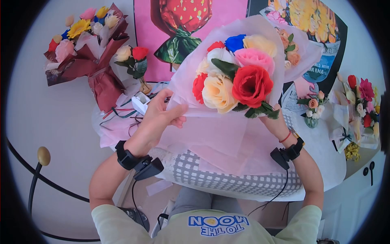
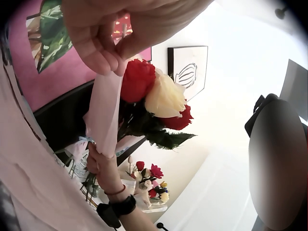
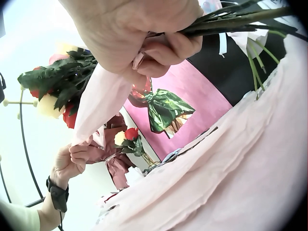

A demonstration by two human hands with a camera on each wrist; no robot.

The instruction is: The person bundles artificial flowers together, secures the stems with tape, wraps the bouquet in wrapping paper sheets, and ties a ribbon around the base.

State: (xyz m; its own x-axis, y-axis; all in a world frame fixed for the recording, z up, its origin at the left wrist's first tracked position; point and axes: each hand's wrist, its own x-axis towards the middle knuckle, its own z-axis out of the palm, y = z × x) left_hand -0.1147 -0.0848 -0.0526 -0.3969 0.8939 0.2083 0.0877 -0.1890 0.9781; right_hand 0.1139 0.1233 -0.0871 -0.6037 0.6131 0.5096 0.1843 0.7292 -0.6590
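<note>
A bouquet of roses [image 1: 252, 84] in red, cream, pink, white and blue is held up in front of the person. Pale pink wrapping paper [image 1: 183, 91] stands around its back and sides. At the paper's left edge, the left hand [image 1: 156, 118] pinches it between thumb and fingers. The right hand [image 3: 134, 36] grips the bundled stems [image 3: 236, 21] together with the gathered paper below the blooms; in the head view this hand is partly hidden by the flowers. Dark green leaves [image 2: 166, 137] stick out under the roses in the left wrist view.
Sheets of pink paper [image 1: 227, 142] cover the table's patterned cloth [image 1: 195, 166]. At the left are a maroon-wrapped bouquet [image 1: 91, 61] and a small vase of roses [image 1: 138, 65]. Farther right stand a small glass vase [image 1: 312, 122] and another wrapped bouquet [image 1: 361, 105]. Pictures [image 1: 142, 40] lean behind.
</note>
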